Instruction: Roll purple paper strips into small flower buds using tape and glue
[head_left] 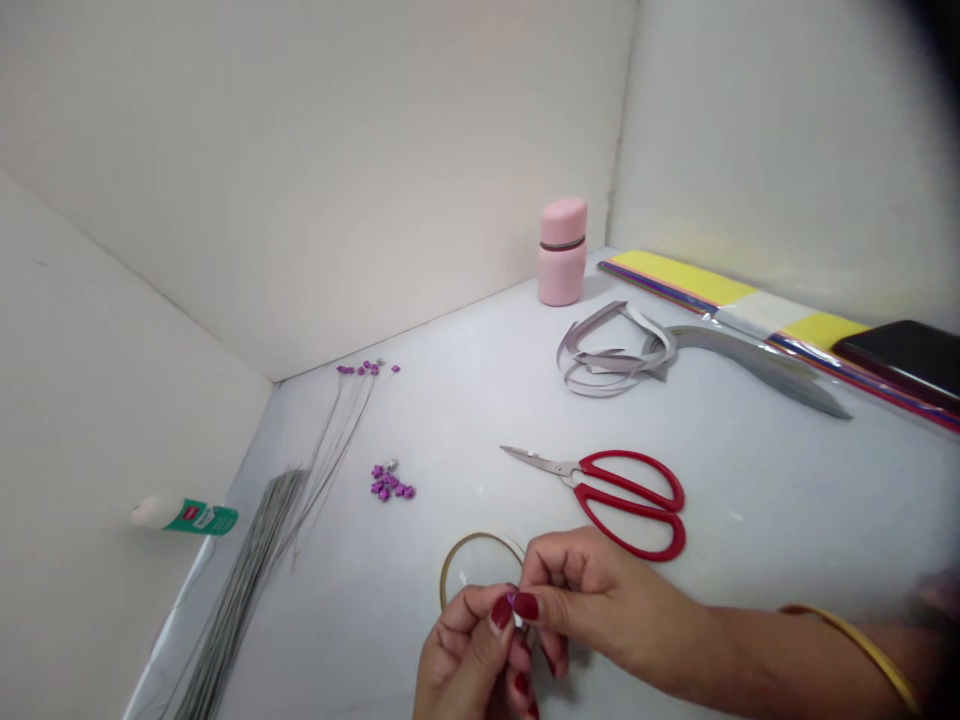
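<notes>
My left hand (476, 650) and my right hand (607, 605) meet at the front of the table, fingertips pinched together. Between the thumbs shows a small purple paper piece (511, 598), mostly covered by the fingers. Just behind my hands lies a thin gold-coloured ring (445, 572), partly hidden by them. Red-handled scissors (576, 468) rest beyond my right hand, blades pointing left. To the left sits a small pile of purple folded stars (386, 482). Farther back, several purple stars (367, 369) are at the ends of thin grey wires (349, 430).
A bundle of grey wires (247, 590) lies along the left edge, near a green-and-white glue bottle (199, 516). Curled paper strips (611, 355), a pink flask (562, 255), coloured paper packs (750, 305) and a dark phone-like object (904, 355) are at the back right. Walls enclose the table.
</notes>
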